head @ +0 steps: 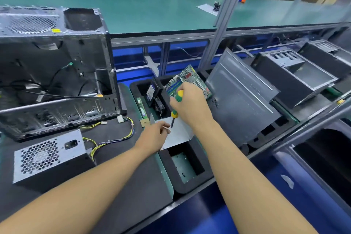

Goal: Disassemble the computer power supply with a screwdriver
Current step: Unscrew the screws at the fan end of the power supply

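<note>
Head view of the table (117, 167), read left to right. Far left: an opened case (57, 74), its bay for the supply vacant. In front of it the supply (49, 156) lies free on the table, grille and socket face towards the camera, with its cables (114, 137) trailing right and unplugged. Removal from the case therefore appears complete. Whether the supply's own housing is open cannot be told from this angle. Centre: the left hand (153, 137), fingers curled, pinches the near left edge of a bent grey plate (180, 133) resting across a foam tray (190, 182). The plate may be a cover from the supply, but this is not certain. Just beside it the right hand (190, 106) is wrapped round the handle of a screwdriver (173, 116), shaft pointing down, tip at or just above the plate near the left fingers. No screw can be made out. Behind the hands the tray holds a board (190, 78) and other parts already taken out. Right: a loose panel (243, 100) and further cases. Judged state: extraction is done and work is now on the plate, while the supply stands well apart from both hands, so any further stripping of it remains.
</note>
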`<state>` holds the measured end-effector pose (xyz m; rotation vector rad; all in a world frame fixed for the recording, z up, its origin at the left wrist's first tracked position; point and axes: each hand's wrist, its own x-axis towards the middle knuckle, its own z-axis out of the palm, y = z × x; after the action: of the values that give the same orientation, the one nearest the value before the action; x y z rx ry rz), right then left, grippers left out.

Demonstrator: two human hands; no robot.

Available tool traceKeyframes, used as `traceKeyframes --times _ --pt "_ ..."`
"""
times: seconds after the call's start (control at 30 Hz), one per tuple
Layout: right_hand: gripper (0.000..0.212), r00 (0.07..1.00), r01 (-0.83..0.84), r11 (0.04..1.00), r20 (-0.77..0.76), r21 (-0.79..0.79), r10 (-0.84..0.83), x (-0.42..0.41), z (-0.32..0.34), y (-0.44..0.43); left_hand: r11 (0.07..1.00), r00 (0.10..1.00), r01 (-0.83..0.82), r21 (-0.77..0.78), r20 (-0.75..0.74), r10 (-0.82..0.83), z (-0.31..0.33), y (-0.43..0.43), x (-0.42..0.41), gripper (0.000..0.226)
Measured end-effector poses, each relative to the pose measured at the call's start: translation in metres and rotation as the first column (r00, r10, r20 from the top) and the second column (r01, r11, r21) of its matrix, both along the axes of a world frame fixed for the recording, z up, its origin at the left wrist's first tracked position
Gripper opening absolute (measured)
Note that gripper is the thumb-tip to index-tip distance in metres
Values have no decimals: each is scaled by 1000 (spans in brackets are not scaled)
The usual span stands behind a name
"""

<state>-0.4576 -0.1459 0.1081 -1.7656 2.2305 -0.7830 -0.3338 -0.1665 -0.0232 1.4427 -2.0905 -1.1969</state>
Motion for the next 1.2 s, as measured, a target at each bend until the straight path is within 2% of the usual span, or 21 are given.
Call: traceKeyframes --times 0.13,0.2,0.27,0.33,0.47,0.53,0.63,0.7,0.83,0.9,1.07,1.2 --pt "34 996 -88 994 -26 -64 86 42 11 -16 965 996 46 -258 90 -24 7 -17 63 32" --pt "35 988 -150 984 -36 -95 147 67 17 -22 922 983 45 -385 179 27 8 -25 103 30" --pt "38 978 -208 971 -38 -115 205 95 21 -27 888 948 39 -459 298 113 10 -31 145 39" --pt "40 964 -263 956 -7 -134 264 124 24 -30 904 892 41 -425 423 158 11 -33 188 65" --pt "40 938 -337 933 45 -126 344 173 27 -37 974 784 75 -216 616 76 16 -33 266 125" --pt "40 926 -371 923 35 -102 376 195 27 -39 989 707 104 -108 707 3 15 -30 293 140" --pt "38 901 -427 903 57 -56 430 226 25 -42 990 621 138 -38 782 -57 10 -20 322 143" --pt "37 886 -458 889 75 -24 458 246 24 -43 992 651 124 -39 758 -51 7 -13 336 139" --pt "35 857 -510 860 91 16 506 281 21 -43 997 832 42 -69 555 3 2 -1 347 119" --pt "33 847 -525 850 112 27 520 294 16 -40 996 890 -3 -84 455 41 -1 1 346 112" --pt "25 815 -571 819 159 62 557 312 3 -32 998 958 -36 -49 282 49 -7 -2 344 107" --pt "25 802 -588 807 168 57 573 319 -2 -30 999 978 -38 11 208 34 -7 -2 344 104"
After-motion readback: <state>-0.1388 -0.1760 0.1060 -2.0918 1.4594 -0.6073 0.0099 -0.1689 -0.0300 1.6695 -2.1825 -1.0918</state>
